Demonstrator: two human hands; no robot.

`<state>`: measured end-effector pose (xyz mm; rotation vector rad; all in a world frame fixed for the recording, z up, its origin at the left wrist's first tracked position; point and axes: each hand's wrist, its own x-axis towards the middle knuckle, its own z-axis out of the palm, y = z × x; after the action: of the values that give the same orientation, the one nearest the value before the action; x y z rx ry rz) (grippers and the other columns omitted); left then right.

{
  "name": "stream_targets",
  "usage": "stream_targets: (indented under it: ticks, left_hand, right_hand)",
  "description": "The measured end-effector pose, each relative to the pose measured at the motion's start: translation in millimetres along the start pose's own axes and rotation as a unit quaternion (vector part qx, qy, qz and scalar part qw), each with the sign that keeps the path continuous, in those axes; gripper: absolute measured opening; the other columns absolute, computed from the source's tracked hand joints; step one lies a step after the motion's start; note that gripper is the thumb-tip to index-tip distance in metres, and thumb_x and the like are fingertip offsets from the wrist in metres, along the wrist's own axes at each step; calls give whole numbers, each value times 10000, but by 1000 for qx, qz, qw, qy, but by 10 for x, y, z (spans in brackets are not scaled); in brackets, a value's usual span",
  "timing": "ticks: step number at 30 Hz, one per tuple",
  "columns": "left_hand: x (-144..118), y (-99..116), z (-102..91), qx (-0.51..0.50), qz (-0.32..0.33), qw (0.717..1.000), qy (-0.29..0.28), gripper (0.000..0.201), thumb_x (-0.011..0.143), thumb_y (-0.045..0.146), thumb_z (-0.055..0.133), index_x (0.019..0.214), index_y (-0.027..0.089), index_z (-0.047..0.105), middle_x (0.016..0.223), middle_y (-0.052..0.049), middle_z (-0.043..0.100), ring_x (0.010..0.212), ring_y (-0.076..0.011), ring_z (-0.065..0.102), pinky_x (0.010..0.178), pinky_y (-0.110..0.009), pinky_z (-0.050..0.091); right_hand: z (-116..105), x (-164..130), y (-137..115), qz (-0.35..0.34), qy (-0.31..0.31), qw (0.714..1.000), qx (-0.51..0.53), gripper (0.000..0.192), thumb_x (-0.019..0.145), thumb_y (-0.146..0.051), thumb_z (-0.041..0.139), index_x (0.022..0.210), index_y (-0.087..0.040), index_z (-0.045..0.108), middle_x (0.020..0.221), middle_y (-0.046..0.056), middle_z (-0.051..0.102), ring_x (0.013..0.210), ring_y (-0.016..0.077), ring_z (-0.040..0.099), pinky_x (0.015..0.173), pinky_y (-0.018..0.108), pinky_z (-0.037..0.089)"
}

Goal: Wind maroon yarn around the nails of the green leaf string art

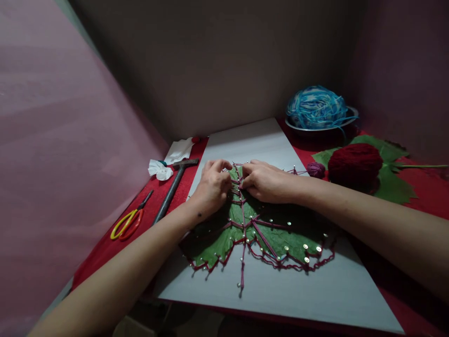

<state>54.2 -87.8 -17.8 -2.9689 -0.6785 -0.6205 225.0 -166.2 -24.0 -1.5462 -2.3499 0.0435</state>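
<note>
Three colours of yarn surrounded us. Our leaf (249,210) lay on the board (252,140), studded with nails (289,223), purple yarn (242,269) strung along its veins, red yarn (317,265) round its lower edge. Over its far end we held our left hand (215,182) at eleven o'clock and right hand (266,181) at one, fingers bent inward; whether they pinched yarn, we could not tell. Beyond, we had a red ball (355,164) at two, blue yarn (315,106) at one, a hammer (171,189) at ten and scissors (128,224) at nine.
</note>
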Motion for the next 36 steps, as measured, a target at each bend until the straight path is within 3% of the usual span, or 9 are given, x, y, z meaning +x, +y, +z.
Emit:
stream_targets:
  ticks: [5,8,12,18,23,28,31,36]
  left_hand:
    - [125,-16,86,100,37,994,11,189,841,122,524,708,168,650,1020,-82,595,925,-228,433,797,-366,374]
    - [147,6,70,104,1,994,-21,207,859,176,518,695,168,645,895,-75,602,834,-201,464,732,-333,348]
    - [154,103,-2,66,-54,995,-49,173,849,176,522,735,175,653,768,-36,624,731,-154,506,699,-295,334]
    - [211,296,-25,11,-134,988,-78,186,806,214,543,674,175,668,649,-31,650,602,-135,532,569,-255,317]
    - [101,394,-48,-32,-157,981,-109,196,804,252,551,664,181,669,600,-11,629,577,-129,525,547,-244,329]
    - [-52,416,-80,-113,-169,976,-72,171,770,219,578,611,172,620,610,2,592,614,-124,513,592,-243,361]
    - [-104,406,-80,-118,-134,983,-36,165,770,224,580,618,175,623,668,-6,599,657,-128,510,619,-250,365]
    - [-111,373,-83,-211,-201,954,-72,145,757,243,589,637,178,639,609,21,567,603,-111,488,584,-235,365]
  right_hand:
    - [-19,-2,-6,-1,-9,1000,2,259,790,-132,499,794,-195,750,983,97,637,861,225,445,793,359,367]
    - [-60,2,-13,6,-28,1000,12,268,796,-119,487,797,-185,747,926,98,641,854,224,448,795,354,377]
    - [-91,5,11,2,-44,999,25,282,789,-97,476,771,-192,741,870,95,630,835,212,459,798,348,389]
    - [-77,-9,86,-2,-44,998,43,248,765,-105,508,786,-203,734,966,93,634,868,218,462,821,366,391]
    - [-100,-20,152,-18,-46,996,72,279,769,-106,527,864,-237,754,971,52,664,856,186,508,850,337,378]
    - [-110,-24,134,-8,-42,996,84,349,759,-149,547,1040,-253,726,961,65,679,862,190,560,773,329,386]
    - [-112,-23,106,1,-41,996,74,393,736,-134,553,1074,-253,714,973,73,681,905,209,561,770,344,368]
    - [-138,-40,83,-9,-52,997,51,353,759,-141,539,1023,-276,729,981,71,657,933,218,541,746,346,334]
